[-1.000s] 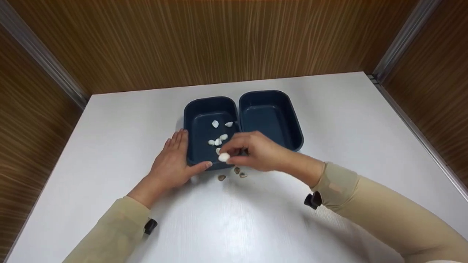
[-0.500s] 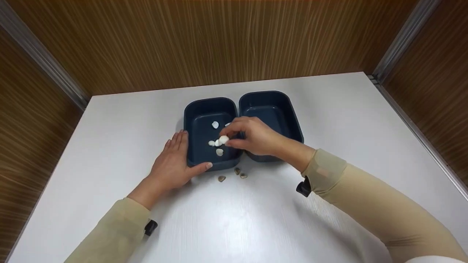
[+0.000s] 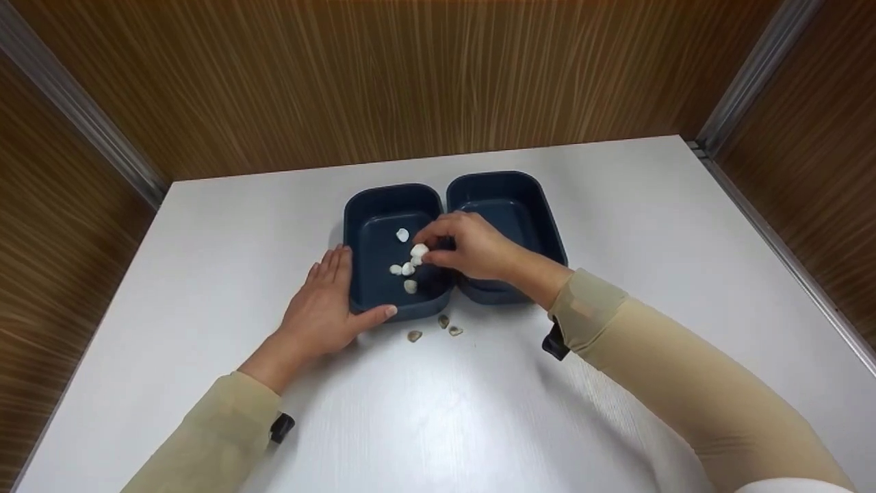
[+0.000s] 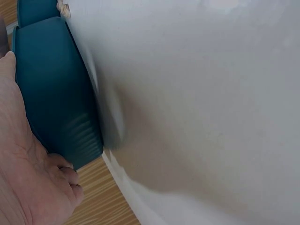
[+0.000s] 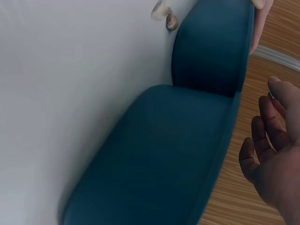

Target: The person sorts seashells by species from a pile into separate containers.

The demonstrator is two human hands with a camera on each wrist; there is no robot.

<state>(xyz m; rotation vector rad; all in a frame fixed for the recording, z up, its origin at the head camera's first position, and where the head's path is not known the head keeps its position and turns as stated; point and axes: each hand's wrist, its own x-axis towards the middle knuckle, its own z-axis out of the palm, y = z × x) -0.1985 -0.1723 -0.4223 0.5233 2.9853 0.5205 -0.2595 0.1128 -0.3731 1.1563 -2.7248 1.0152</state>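
Two dark blue boxes stand side by side on the white table. Inside the left box (image 3: 373, 257) lie several white seashells, one of them a shell (image 3: 402, 235) toward the back. My left hand (image 3: 318, 305) rests along that box's left side, fingers straight and thumb over the front rim. Between thumb and fingertips my right hand (image 3: 472, 246) pinches a white seashell (image 3: 420, 250), held above the left box near the divide. In the right wrist view the right hand (image 5: 276, 145) has its fingers bent, and the shell is mostly hidden.
The right box (image 3: 506, 212) stands against the left one, partly under the right forearm. Several brownish shells lie on the table in front, among them a shell (image 3: 415, 335) and a shell (image 3: 444, 321). Wood-grain panels (image 3: 410, 82) surround the table.
My right hand has moved away from me, carrying the white seashell from the left box's front edge to over its middle right. The left hand stays in place.
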